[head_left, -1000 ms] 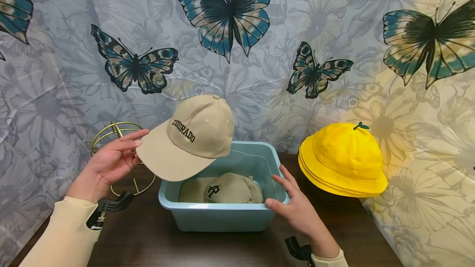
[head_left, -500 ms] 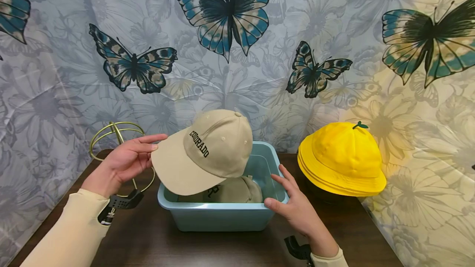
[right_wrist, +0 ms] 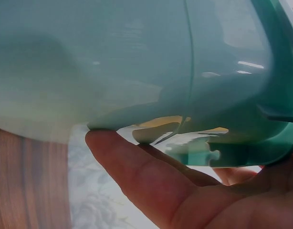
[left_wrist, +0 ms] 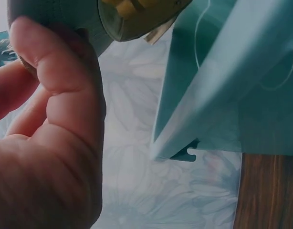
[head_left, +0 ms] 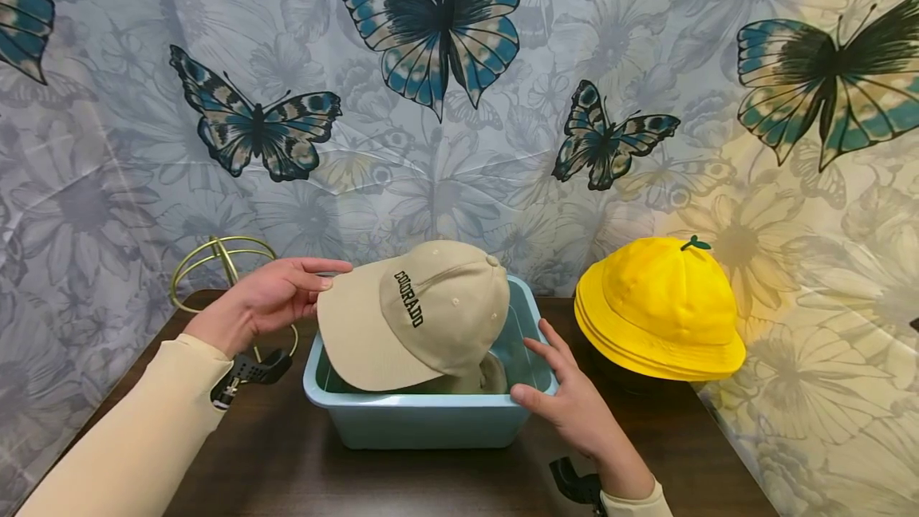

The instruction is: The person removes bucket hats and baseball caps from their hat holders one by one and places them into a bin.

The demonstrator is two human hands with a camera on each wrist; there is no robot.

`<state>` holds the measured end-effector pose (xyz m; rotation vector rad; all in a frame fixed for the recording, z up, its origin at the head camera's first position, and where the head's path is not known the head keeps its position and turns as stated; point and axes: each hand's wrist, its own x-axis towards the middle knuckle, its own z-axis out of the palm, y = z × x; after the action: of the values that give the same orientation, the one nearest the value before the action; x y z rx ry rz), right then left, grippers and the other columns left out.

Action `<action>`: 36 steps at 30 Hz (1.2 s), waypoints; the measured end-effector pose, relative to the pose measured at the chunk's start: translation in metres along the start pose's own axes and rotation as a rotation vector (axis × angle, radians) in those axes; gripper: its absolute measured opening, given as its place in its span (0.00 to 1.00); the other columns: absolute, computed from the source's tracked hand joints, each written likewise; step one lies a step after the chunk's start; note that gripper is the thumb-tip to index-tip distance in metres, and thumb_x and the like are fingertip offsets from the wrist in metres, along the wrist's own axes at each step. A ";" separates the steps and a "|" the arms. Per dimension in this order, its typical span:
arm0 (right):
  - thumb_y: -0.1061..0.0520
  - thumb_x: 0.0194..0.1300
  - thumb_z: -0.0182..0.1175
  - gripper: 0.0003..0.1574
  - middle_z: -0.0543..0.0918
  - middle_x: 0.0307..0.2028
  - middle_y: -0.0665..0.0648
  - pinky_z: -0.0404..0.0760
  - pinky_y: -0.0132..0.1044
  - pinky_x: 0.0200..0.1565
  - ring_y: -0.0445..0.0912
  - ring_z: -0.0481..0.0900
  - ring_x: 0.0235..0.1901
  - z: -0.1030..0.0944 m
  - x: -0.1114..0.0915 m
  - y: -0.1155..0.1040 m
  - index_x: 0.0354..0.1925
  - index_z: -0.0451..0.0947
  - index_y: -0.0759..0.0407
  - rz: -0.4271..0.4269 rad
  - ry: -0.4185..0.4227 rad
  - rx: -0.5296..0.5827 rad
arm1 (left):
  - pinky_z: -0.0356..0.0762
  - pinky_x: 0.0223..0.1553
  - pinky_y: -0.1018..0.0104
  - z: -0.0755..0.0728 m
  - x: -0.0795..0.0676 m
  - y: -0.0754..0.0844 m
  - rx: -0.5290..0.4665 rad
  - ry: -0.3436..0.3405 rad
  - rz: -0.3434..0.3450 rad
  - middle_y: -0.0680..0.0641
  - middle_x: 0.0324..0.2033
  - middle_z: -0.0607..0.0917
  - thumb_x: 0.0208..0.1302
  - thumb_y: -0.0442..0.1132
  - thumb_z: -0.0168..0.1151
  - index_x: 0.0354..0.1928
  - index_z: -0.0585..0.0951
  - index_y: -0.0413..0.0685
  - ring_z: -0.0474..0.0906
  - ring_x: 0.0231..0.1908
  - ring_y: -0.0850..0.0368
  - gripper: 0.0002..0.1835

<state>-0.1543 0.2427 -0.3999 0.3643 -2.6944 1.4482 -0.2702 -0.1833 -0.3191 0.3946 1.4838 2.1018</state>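
A beige baseball cap (head_left: 441,301) lettered COLORADO is tilted over the light blue plastic basin (head_left: 431,421), its crown partly below the rim. My left hand (head_left: 266,301) pinches the edge of its brim between thumb and fingers. In the left wrist view, the left hand (left_wrist: 60,124) holds the brim beside the basin's corner. Under this cap, another pale cap (head_left: 491,373) lies in the basin, mostly hidden. My right hand (head_left: 574,405) holds the basin's right front corner. Fingers of the right hand (right_wrist: 151,176) touch the outer wall in the right wrist view.
A yellow bucket hat (head_left: 668,309) with a green sprout, apparently several stacked brims, sits at the right. Behind my left hand stands a gold wire stand (head_left: 226,262). The dark wooden table (head_left: 402,485) meets a butterfly-print cloth (head_left: 445,158) at the back.
My left hand has carried the COLORADO cap right and down, from above the basin's left side into its opening, covering most of the other cap. The right hand and basin stay put.
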 end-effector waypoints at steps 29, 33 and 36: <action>0.46 0.64 0.68 0.41 0.42 0.78 0.53 0.61 0.70 0.60 0.63 0.46 0.74 0.000 -0.001 -0.005 0.71 0.67 0.55 0.005 0.005 0.027 | 0.81 0.34 0.64 0.006 0.033 -0.010 0.234 0.057 -0.187 0.43 0.43 0.87 0.74 0.24 0.44 0.71 0.60 0.27 0.85 0.36 0.55 0.25; 0.47 0.64 0.68 0.41 0.42 0.78 0.53 0.61 0.70 0.60 0.63 0.46 0.74 0.000 -0.002 -0.004 0.71 0.67 0.55 0.006 0.003 0.032 | 0.81 0.34 0.64 0.008 0.034 -0.010 0.291 0.058 -0.190 0.43 0.42 0.87 0.73 0.24 0.45 0.70 0.62 0.27 0.84 0.35 0.56 0.24; 0.47 0.64 0.68 0.41 0.42 0.78 0.53 0.60 0.71 0.60 0.63 0.45 0.74 0.000 -0.002 -0.004 0.71 0.67 0.56 0.004 0.002 0.037 | 0.82 0.34 0.64 0.010 0.033 -0.010 0.325 0.061 -0.190 0.42 0.42 0.87 0.73 0.24 0.45 0.69 0.64 0.27 0.84 0.34 0.57 0.24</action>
<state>-0.1517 0.2405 -0.3973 0.3598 -2.6707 1.5009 -0.2895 -0.1536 -0.3269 0.2957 1.8293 1.7425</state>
